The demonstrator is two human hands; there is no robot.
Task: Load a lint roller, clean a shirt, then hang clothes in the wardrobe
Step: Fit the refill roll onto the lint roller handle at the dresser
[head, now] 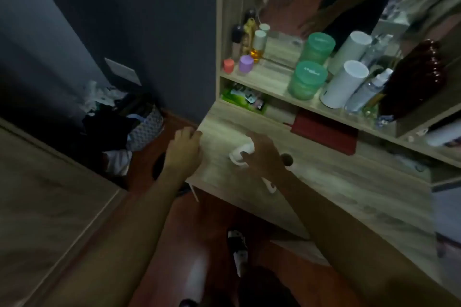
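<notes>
The white lint roller [243, 151] lies on the wooden dressing table [324, 187], its head under the right hand [262, 154], whose fingers curl round it; the handle pokes out below the wrist. The left hand [185, 148] rests loosely curled on the table's left corner, holding nothing. This looks like the loading step, barely started; next it likely needs a lift clear and both hands on it. The table's front edge is close, with open floor below and a laundry basket [144, 129] well to the left.

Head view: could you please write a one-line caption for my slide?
Right hand grips a white lint roller on the wooden dressing table; left hand rests at its corner.
</notes>
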